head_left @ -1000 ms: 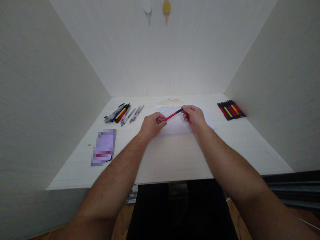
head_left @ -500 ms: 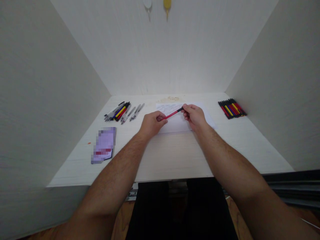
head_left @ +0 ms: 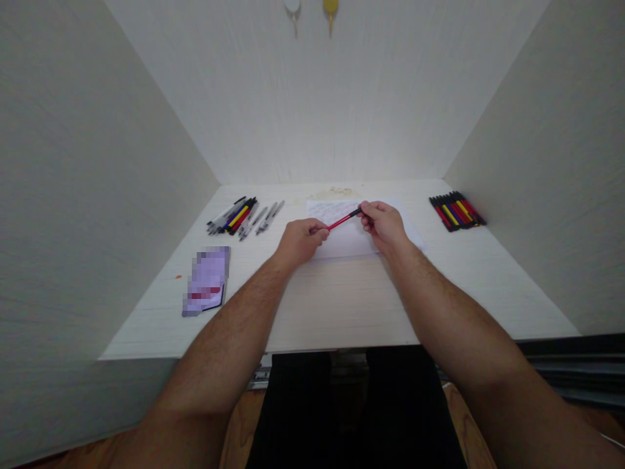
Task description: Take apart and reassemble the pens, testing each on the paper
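Observation:
A red pen (head_left: 340, 222) with a black end is stretched between my two hands, tilted up toward the right. My left hand (head_left: 303, 240) pinches its lower red end between thumb and fingers. The black end is gripped by the fingertips of my right hand (head_left: 384, 225). Beneath the pen lies a white sheet of paper (head_left: 342, 244), its upper part covered with scribbled marks and its sides partly hidden by my hands.
To the left lie a pile of coloured and clear pens (head_left: 234, 218) and several clear pens (head_left: 263, 218). A purple-screened phone (head_left: 208, 280) rests nearer me. A row of coloured pens (head_left: 456, 212) sits at the right, near the side wall (head_left: 551, 163).
My left hand's fingers have closed further around the pen's red end. Both hands still hold the pen over the paper, and the whole view has shifted slightly.

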`<state>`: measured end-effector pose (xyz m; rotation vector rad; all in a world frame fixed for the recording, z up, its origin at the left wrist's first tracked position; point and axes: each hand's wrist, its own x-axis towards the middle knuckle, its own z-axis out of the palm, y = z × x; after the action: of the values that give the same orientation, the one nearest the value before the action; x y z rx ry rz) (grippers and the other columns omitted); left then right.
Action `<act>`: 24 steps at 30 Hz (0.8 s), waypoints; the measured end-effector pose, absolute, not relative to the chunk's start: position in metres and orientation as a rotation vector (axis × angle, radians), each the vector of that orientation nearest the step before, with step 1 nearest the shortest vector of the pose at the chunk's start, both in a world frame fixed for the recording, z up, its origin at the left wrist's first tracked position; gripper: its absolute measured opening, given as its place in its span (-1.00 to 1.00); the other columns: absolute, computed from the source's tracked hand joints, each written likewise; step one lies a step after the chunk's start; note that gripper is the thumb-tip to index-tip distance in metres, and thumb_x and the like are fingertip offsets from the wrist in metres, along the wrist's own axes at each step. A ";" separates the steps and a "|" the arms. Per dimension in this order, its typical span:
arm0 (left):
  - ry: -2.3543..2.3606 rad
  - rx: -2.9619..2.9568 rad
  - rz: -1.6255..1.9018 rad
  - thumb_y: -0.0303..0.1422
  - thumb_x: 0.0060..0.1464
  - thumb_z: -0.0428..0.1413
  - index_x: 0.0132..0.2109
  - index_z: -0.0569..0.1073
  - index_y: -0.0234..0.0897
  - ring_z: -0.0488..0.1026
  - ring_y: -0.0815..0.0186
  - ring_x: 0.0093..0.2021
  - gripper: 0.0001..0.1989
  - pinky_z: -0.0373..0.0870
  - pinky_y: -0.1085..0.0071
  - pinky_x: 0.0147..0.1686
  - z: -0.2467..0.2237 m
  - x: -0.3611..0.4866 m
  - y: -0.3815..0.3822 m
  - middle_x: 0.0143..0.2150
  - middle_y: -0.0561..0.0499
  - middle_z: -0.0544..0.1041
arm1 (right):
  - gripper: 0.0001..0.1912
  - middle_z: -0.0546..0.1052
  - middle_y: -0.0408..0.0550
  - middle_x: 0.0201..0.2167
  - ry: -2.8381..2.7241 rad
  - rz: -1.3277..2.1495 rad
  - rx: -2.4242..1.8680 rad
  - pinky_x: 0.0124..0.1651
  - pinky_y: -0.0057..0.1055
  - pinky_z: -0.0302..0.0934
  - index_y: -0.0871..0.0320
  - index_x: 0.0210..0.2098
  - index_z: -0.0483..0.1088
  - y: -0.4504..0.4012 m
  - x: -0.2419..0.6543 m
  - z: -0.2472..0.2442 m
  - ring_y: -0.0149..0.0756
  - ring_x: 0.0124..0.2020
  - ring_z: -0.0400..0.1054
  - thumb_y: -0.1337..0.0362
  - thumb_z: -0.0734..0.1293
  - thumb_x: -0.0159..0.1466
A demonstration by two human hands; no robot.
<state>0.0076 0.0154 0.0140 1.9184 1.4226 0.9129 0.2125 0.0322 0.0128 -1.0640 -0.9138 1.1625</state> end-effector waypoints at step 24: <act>1.516 1.955 0.995 -0.33 -0.05 0.23 -0.27 0.53 -0.28 0.38 0.38 -0.36 -0.84 0.30 0.44 -0.31 0.015 0.010 0.015 -0.38 0.04 0.51 | -0.77 0.47 -0.16 -0.52 -0.890 1.168 -1.090 -0.62 -0.57 0.02 0.15 -0.49 0.37 0.034 0.215 0.011 -0.56 -0.61 0.18 0.20 0.44 0.17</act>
<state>0.0101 0.0151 0.0148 1.9549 1.5156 0.9954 0.2148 0.0338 0.0111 -1.0897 -0.8900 1.1680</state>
